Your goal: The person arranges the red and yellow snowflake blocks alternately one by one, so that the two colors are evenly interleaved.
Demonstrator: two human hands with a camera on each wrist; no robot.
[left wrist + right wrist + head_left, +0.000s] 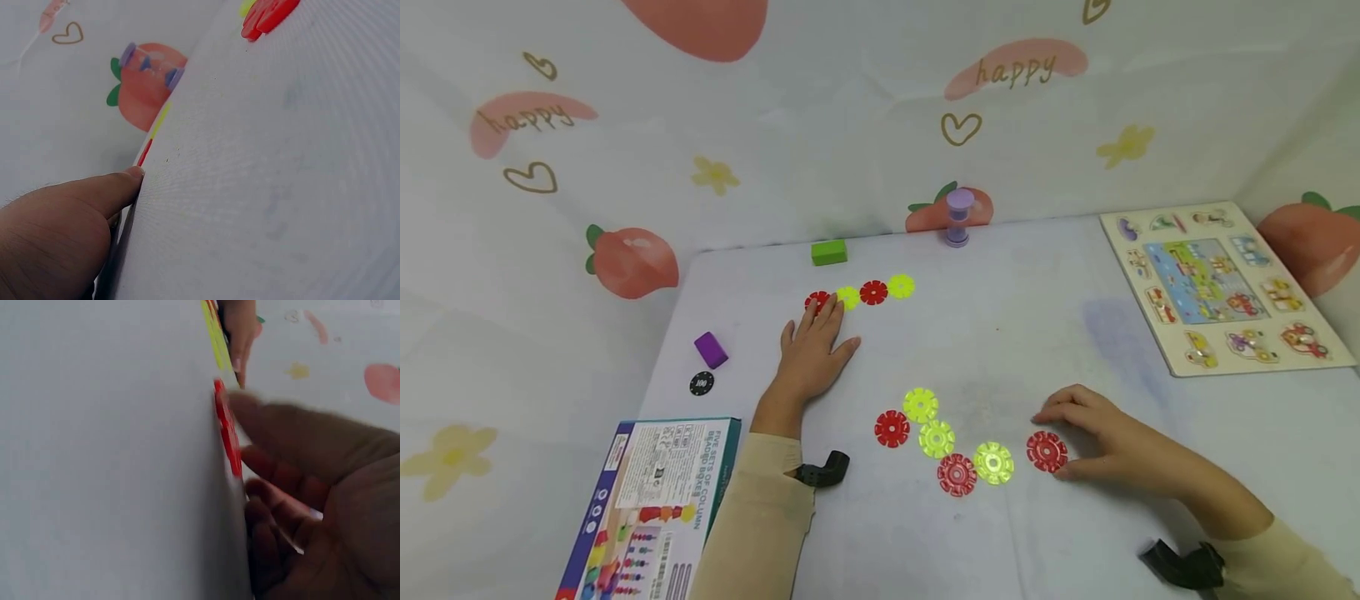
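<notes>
My left hand (811,354) lies palm down with its fingers stretched out. Its fingertips rest on a red notched plastic disc (815,300) at the left end of a row, beside a yellow disc (848,297), another red disc (873,292) and a second yellow one (902,286). Around a red notched disc (1047,451) on the table, my right hand (1105,437) spreads its thumb and bent fingers. The thumb tip is right at the disc's lower edge; the index fingertip stands just off its upper edge. In the right wrist view the thumb (300,434) partly covers that disc.
Between the hands lie several more discs, red (892,429) and yellow (936,439). A green block (829,252) and a lilac spool-shaped piece (957,218) stand at the back. Left are a purple block (711,350), a black chip (702,383) and a box (677,467); right, a puzzle board (1183,360).
</notes>
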